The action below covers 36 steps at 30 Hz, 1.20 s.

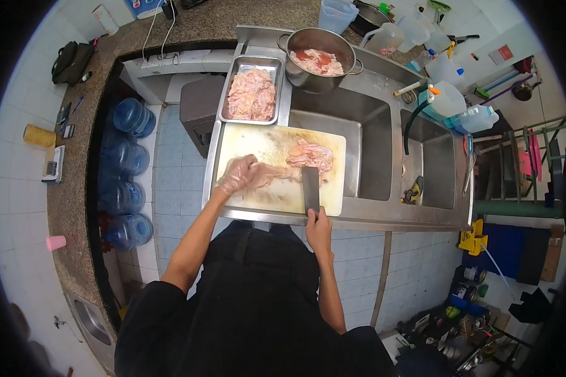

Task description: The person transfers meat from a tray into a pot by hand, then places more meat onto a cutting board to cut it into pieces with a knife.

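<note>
A white cutting board lies on the steel counter in front of me. My left hand, in a clear plastic glove, is closed on one end of a long strip of raw chicken stretched across the board. My bare right hand grips the handle of a cleaver, whose broad blade points away from me over the board, right at the strip's other end. Just beyond the blade sits a small heap of raw chicken pieces.
Behind the board stand a steel tray full of raw chicken and a steel pot with meat in reddish liquid. Two sink basins are on the right, with bottles beyond. Blue water jugs line the left.
</note>
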Available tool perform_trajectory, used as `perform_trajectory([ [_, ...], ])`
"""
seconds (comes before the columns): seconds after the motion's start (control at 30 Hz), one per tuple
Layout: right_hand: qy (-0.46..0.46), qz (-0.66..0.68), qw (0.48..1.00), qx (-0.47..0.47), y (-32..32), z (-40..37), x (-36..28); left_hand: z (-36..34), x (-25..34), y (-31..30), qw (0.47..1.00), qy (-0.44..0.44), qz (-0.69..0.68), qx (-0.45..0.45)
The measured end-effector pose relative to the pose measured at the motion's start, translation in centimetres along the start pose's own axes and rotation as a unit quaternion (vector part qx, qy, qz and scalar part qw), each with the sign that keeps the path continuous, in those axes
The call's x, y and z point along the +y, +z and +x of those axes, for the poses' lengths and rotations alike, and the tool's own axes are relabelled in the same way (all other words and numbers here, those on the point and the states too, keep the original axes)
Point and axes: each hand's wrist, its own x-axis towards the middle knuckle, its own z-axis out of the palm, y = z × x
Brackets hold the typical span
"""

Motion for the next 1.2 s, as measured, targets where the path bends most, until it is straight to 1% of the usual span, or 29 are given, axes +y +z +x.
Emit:
perform_trajectory([
  [0.03,0.005,0.008,1.000,0.000,0.0,0.0,-0.1,0.1,0.9,-0.2,1.000,0.000,0.001,0.001],
  [0.1,-0.003,0.014,1.000,0.004,0.1,0.0,-0.3,0.9,3.0,-0.3,0.985,-0.017,-0.171,0.030],
  [0.13,-0.009,0.020,1.000,0.007,0.1,0.1,-0.6,1.2,4.4,-0.6,0.984,-0.017,-0.172,0.035],
  [0.2,-0.012,0.024,1.000,0.003,-0.1,0.5,-1.4,1.7,6.4,-1.0,0.932,-0.097,-0.348,-0.007],
  [0.23,-0.010,0.029,1.000,0.002,-0.3,0.6,-1.8,2.4,5.5,-0.3,0.961,-0.056,-0.268,0.040],
  [0.27,-0.013,0.027,1.000,0.000,-0.3,0.8,-2.1,2.3,5.2,0.0,0.960,-0.057,-0.270,0.043],
  [0.33,-0.034,0.034,0.999,-0.009,0.0,1.2,-2.8,1.8,3.7,0.8,0.951,-0.019,-0.278,0.137],
  [0.37,-0.034,0.030,0.999,-0.013,0.5,1.3,-2.8,1.3,1.2,1.8,0.950,-0.022,-0.280,0.140],
  [0.4,-0.058,0.019,0.998,-0.018,1.4,1.5,-2.6,0.8,-3.3,3.2,0.992,-0.066,-0.078,0.075],
  [0.43,-0.083,0.009,0.996,-0.023,2.4,1.8,-2.3,0.4,-5.8,4.0,0.986,-0.106,0.128,0.005],
  [0.47,-0.084,0.008,0.996,-0.026,3.6,1.9,-1.9,-0.8,-4.9,3.3,0.986,-0.110,0.127,0.007],
  [0.5,-0.098,-0.029,0.993,-0.056,4.7,2.1,-1.4,-2.8,-2.9,2.0,0.984,-0.169,0.007,0.053],
  [0.53,-0.110,-0.065,0.988,-0.086,5.6,2.0,-1.3,-4.3,-1.7,1.3,0.963,-0.225,-0.113,0.097],
  [0.57,-0.121,-0.099,0.982,-0.107,6.0,1.8,-1.9,-5.0,-2.0,1.7,0.962,-0.229,-0.115,0.096],
  [0.6,-0.119,-0.102,0.981,-0.111,6.7,1.5,-1.8,-5.7,-2.2,2.0,0.964,-0.225,-0.062,0.128],
  [0.63,-0.141,-0.116,0.974,-0.132,7.4,1.4,-1.8,-6.2,-2.4,2.3,0.962,-0.219,-0.008,0.163],
  [0.67,-0.165,-0.130,0.966,-0.152,7.8,1.5,-1.8,-6.7,-2.6,2.5,0.960,-0.223,-0.012,0.167],
  [0.73,-0.178,-0.158,0.957,-0.165,7.9,2.1,-1.9,-7.9,-2.1,2.3,0.959,-0.197,-0.048,0.198],
  [0.8,-0.155,-0.206,0.958,-0.127,7.9,2.9,-2.0,-8.3,-2.1,2.1,0.955,-0.201,-0.056,0.212],
  [0.87,-0.164,-0.214,0.955,-0.123,8.6,2.6,-2.4,-8.8,-2.0,2.1,0.949,-0.205,-0.065,0.230],
  [0.93,-0.178,-0.185,0.957,-0.134,9.8,1.7,-2.6,-9.2,-2.1,2.1,0.956,-0.157,-0.059,0.241],
  [0.97,-0.182,-0.188,0.955,-0.139,10.2,1.3,-2.5,-9.2,-2.2,2.1,0.960,-0.133,-0.005,0.247],
  [1.0,-0.192,-0.177,0.952,-0.162,10.4,0.9,-2.7,-9.2,-2.3,2.3,0.958,-0.139,-0.007,0.252],
  [1.07,-0.204,-0.170,0.945,-0.190,10.7,0.7,-3.0,-9.3,-2.7,2.8,0.956,-0.107,-0.025,0.270],
  [1.2,-0.201,-0.173,0.945,-0.194,11.2,0.7,-3.6,-9.1,-3.3,2.8,0.954,-0.134,-0.024,0.266],
])
